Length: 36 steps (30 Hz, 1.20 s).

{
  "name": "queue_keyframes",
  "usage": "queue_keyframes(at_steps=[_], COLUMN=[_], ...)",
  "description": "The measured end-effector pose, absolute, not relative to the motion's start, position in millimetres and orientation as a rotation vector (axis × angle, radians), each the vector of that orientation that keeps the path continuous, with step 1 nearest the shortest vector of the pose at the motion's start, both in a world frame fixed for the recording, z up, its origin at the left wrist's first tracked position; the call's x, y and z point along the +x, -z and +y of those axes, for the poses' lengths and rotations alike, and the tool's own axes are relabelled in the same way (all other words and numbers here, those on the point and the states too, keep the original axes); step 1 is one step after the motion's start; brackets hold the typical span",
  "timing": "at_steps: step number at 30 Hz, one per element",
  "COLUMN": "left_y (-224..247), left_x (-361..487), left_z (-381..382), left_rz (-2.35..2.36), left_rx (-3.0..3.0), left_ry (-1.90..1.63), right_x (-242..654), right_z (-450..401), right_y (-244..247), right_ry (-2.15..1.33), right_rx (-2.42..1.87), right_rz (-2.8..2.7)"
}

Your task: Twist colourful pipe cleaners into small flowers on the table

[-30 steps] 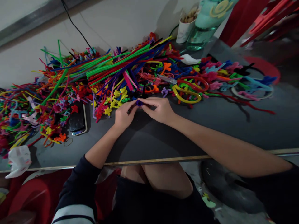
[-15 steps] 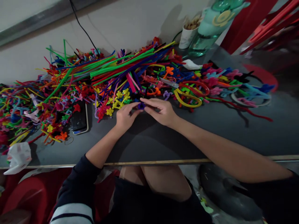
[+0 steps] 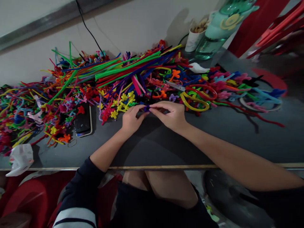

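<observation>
In the head view, a small dark purple fuzzy piece (image 3: 146,108) sits between the two hands above the table (image 3: 152,148), nearer the far edge than the bare strip along the near edge. The left hand (image 3: 132,119) reaches it from the left, thumb below and index finger above, their tips brought in at its left side. The right hand (image 3: 173,114) comes from the other side; its thumb and index finger pinch the right side of the piece, the index lying along the top. The piece is so small and dark that its exact shape, and how firmly the left fingertips press, cannot be told.

Just beyond the fingers, yellow fuzzy flowers (image 3: 123,103) lie at the front of a heap that spreads toward the table's far edge, with a bundle of straight fuzzy stems (image 3: 128,68) on top. Scissors (image 3: 194,101) with one red and one yellow handle loop lie to the right of the hands, blades pointing left. Toward the table's left end lies a phone (image 3: 83,123), a red flower (image 3: 80,109) on it. A crumpled white tissue (image 3: 21,156) overhangs the near edge close to the left corner.
</observation>
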<state>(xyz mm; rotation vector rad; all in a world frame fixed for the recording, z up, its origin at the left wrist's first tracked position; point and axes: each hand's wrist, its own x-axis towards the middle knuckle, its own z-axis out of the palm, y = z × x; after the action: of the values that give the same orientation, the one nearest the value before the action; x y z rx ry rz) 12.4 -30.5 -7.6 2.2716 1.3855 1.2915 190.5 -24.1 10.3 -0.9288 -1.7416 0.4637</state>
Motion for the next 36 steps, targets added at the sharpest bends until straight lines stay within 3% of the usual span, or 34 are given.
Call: queue_keyframes(at_steps=[26,36], left_y=[10.8,6.6], left_x=[10.3,10.3], left_z=[-33.0,-31.3], left_rz=[1.358,1.433], left_rx=[2.302,2.466], left_ry=[-1.298,-1.422], right_x=[191.2,184.3], right_z=[-21.4,-20.6], right_y=[-10.3,-4.2], right_ry=[-0.486,-1.165], right_rx=[-0.894,-1.012], right_rz=[-1.848,-1.519])
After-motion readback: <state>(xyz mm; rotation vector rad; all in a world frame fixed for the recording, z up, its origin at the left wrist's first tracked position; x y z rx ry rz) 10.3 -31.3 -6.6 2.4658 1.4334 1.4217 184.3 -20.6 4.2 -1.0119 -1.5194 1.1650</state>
